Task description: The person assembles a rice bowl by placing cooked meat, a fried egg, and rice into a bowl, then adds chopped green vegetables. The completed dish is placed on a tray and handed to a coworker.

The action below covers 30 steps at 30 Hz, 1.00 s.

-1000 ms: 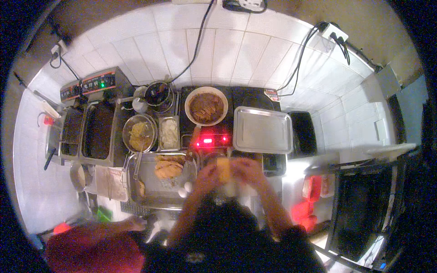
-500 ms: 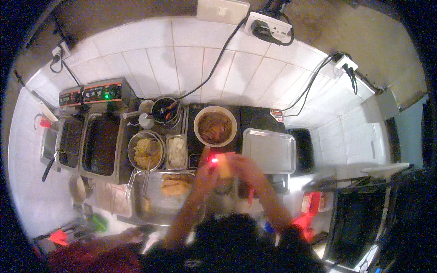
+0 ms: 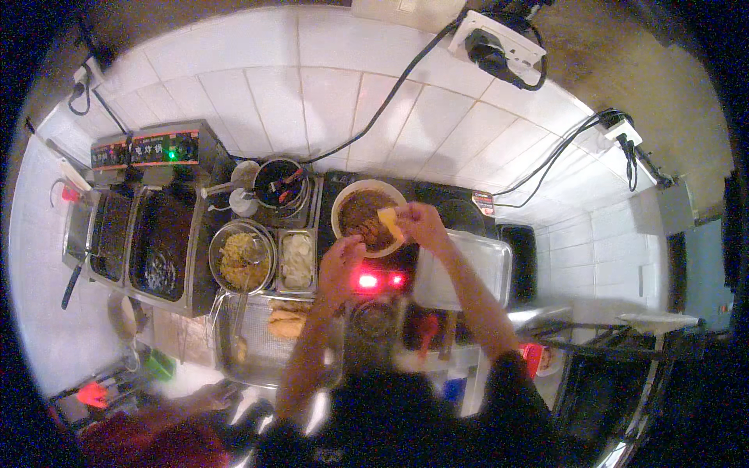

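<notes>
A round cream bowl (image 3: 339, 204) of dark brown food stands on the black cooktop in front of me. Over its right side, my right hand (image 3: 422, 226) pinches a flat yellow piece (image 3: 389, 223) that tilts down into the bowl. My left hand (image 3: 342, 259) is at the near-left rim with its fingers bunched together; whether they grip the rim or something small, I cannot make out. Red lights (image 3: 368, 281) glow on the cooktop's front, between my forearms.
To the left are a strainer of yellowish food (image 3: 243, 260), a container of pale pieces (image 3: 297, 264) and a two-well fryer (image 3: 161, 253). Fried pieces (image 3: 287, 323) lie on a mesh tray (image 3: 257, 374). A metal tray (image 3: 460, 273) sits right. Another person's arm (image 3: 187, 403) shows lower left.
Both hands have moved forward from the near side of the bowl to its rim and have come apart. The yellow piece is now in my right hand, over the food.
</notes>
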Each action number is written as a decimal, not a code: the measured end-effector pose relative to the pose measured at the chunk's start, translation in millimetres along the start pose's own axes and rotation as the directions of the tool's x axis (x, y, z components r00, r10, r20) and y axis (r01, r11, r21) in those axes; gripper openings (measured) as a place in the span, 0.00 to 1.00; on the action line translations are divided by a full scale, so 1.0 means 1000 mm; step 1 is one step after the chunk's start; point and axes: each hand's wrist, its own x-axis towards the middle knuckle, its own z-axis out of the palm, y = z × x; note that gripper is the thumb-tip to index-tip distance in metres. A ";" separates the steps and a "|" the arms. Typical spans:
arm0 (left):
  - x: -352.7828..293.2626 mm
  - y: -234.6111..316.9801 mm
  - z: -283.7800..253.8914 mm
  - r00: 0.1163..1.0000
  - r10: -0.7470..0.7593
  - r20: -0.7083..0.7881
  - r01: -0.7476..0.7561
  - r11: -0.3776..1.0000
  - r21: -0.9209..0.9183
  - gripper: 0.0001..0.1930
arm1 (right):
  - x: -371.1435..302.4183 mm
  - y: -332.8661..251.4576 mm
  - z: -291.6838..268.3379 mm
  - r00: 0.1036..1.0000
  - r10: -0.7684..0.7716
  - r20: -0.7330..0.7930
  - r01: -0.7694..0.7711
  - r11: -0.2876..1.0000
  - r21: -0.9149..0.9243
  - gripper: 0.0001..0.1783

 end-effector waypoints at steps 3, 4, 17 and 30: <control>-0.015 0.020 -0.022 0.989 -0.145 0.036 0.144 0.989 0.017 0.20 | 0.028 -0.045 0.003 0.998 -0.034 0.057 0.054 0.915 -0.400 0.11; -0.022 0.015 -0.030 0.985 -0.166 0.040 0.166 0.986 0.026 0.20 | 0.031 -0.043 0.007 0.981 -0.177 0.079 0.194 0.898 -0.395 0.11; -0.114 0.019 -0.082 0.940 -0.341 -0.006 0.340 0.938 0.067 0.18 | 0.006 -0.017 0.048 0.905 -0.345 0.248 0.421 0.805 -0.418 0.08; -0.117 0.035 -0.083 0.954 -0.301 -0.005 0.300 0.949 0.100 0.17 | 0.006 -0.010 0.045 0.882 -0.368 0.294 0.470 0.732 -0.493 0.08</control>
